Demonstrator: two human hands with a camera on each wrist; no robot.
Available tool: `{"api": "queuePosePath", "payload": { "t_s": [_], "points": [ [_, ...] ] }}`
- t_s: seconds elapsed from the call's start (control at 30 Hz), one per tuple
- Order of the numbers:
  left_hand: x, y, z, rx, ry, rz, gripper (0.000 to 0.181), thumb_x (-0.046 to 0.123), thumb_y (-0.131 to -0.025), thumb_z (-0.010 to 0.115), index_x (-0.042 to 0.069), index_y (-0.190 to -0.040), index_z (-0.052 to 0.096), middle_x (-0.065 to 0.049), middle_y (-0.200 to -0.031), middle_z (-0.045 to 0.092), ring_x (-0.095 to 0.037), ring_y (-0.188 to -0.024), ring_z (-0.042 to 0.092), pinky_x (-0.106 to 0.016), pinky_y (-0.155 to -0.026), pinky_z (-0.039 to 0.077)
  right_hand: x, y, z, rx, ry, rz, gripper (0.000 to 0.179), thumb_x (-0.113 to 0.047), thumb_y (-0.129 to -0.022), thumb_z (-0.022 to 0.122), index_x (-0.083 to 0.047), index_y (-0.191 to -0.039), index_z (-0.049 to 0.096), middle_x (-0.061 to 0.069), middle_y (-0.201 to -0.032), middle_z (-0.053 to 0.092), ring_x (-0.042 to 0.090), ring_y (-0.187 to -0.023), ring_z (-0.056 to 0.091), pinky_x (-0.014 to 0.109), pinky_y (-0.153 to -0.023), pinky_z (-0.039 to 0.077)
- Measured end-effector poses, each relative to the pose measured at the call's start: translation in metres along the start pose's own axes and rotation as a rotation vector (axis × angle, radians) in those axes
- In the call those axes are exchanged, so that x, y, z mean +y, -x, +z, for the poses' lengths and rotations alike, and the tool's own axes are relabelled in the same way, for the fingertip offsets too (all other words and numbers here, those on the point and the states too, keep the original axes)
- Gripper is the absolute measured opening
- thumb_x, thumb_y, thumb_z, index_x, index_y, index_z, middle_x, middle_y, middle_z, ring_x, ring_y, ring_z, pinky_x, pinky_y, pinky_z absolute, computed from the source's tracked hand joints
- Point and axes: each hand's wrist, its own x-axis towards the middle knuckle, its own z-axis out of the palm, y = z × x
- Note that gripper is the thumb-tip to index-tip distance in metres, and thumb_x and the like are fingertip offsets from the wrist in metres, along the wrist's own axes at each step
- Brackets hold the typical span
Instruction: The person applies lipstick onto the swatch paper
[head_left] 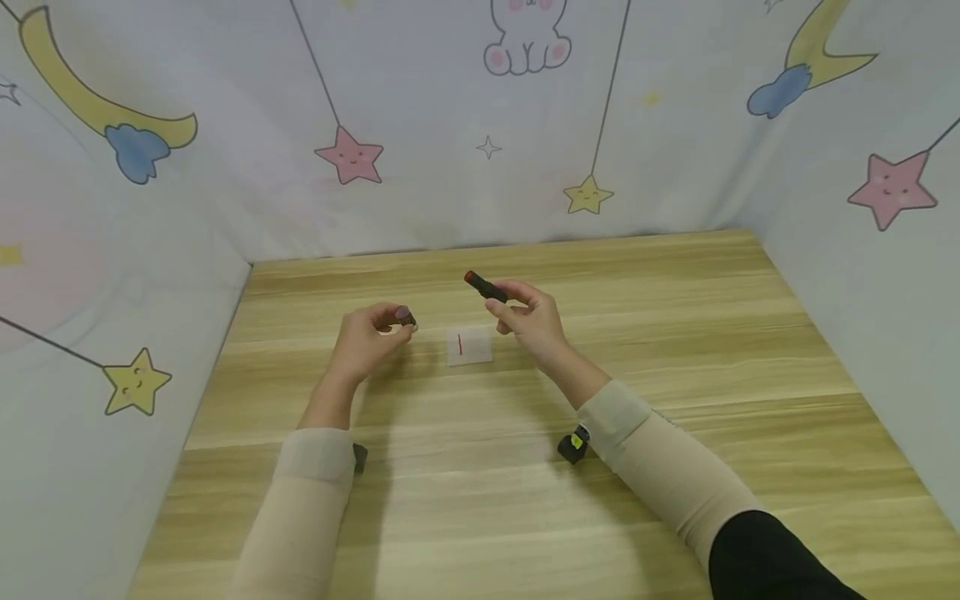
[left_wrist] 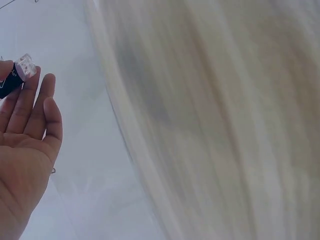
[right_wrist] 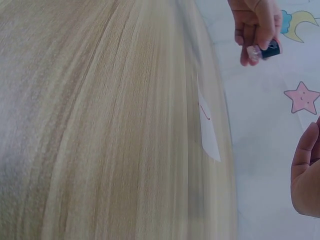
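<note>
My right hand (head_left: 531, 321) pinches a short black tube with a red end (head_left: 484, 287) between thumb and fingers, its red end tilted up to the left. To the left, my left hand (head_left: 369, 340) pinches a small black cylinder with a clear end (left_wrist: 12, 80) between thumb and fingertips; white print shows on its side. Below and between the hands lies a white paper square (head_left: 480, 346) bearing a single red stroke. At the right edge of the right wrist view only part of the right hand shows, and its tube is out of frame.
The wood-grain table (head_left: 465, 517) spreads under both arms. A white curtain (head_left: 427, 92) with printed stars and moons stands behind it and along the sides. Black wrist devices (head_left: 574, 444) are worn at the cuffs.
</note>
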Motion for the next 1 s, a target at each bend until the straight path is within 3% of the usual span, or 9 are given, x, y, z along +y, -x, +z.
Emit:
{"api": "queuePosePath", "payload": {
  "t_s": [0.17, 0.4, 0.53, 0.67, 0.83, 1.0],
  "points": [
    [0.012, -0.003, 0.001, 0.005, 0.05, 0.03, 0.036, 0.015, -0.098, 0.068, 0.003, -0.132, 0.064, -0.014, -0.122, 0.069, -0.028, -0.11, 0.065, -0.042, -0.094, 0.053, -0.001, -0.002, -0.001, 0.002, 0.009, -0.001, 0.032, -0.015, -0.095, 0.073, -0.006, -0.125, 0.068, 0.005, -0.11, 0.064, 0.01, -0.061, 0.06, 0.025, -0.07, 0.056],
    [0.022, -0.007, 0.006, -0.012, 0.097, 0.065, 0.041, 0.014, -0.104, 0.06, 0.009, -0.144, 0.056, -0.014, -0.126, 0.06, -0.033, -0.108, 0.067, -0.028, -0.08, 0.056, 0.0, -0.003, -0.002, 0.004, 0.026, 0.0, 0.031, -0.016, -0.095, 0.073, -0.007, -0.125, 0.068, 0.006, -0.112, 0.064, 0.011, -0.063, 0.06, 0.025, -0.071, 0.055],
    [0.024, -0.007, 0.009, 0.004, 0.123, 0.063, 0.035, 0.015, -0.102, 0.062, 0.007, -0.136, 0.057, -0.012, -0.122, 0.063, -0.028, -0.107, 0.069, -0.025, -0.081, 0.055, 0.001, -0.002, -0.002, -0.002, 0.029, 0.009, 0.031, -0.017, -0.095, 0.073, -0.007, -0.124, 0.069, 0.006, -0.113, 0.064, 0.011, -0.063, 0.06, 0.026, -0.071, 0.056],
    [0.025, -0.008, 0.012, 0.019, 0.146, 0.081, 0.031, 0.016, -0.101, 0.064, 0.005, -0.129, 0.06, -0.01, -0.127, 0.064, -0.025, -0.108, 0.067, -0.033, -0.086, 0.056, 0.002, -0.001, -0.003, 0.005, 0.022, 0.016, 0.031, -0.016, -0.095, 0.073, -0.007, -0.124, 0.069, 0.007, -0.112, 0.064, 0.011, -0.062, 0.06, 0.025, -0.07, 0.056],
    [0.027, -0.008, 0.017, 0.027, 0.17, 0.11, 0.031, 0.011, -0.102, 0.062, 0.002, -0.131, 0.061, -0.013, -0.132, 0.063, -0.029, -0.109, 0.064, -0.035, -0.094, 0.052, 0.003, 0.001, -0.003, 0.006, 0.013, 0.021, 0.031, -0.016, -0.095, 0.074, -0.007, -0.124, 0.069, 0.006, -0.111, 0.065, 0.011, -0.062, 0.059, 0.024, -0.069, 0.055],
    [0.032, -0.008, 0.018, 0.026, 0.205, 0.082, 0.034, 0.01, -0.103, 0.059, 0.001, -0.135, 0.059, -0.016, -0.127, 0.062, -0.031, -0.11, 0.064, -0.029, -0.092, 0.052, 0.003, 0.001, -0.003, -0.014, 0.018, 0.01, 0.031, -0.016, -0.096, 0.073, -0.005, -0.125, 0.068, 0.006, -0.11, 0.064, 0.01, -0.063, 0.06, 0.023, -0.068, 0.054]
  ]
}}
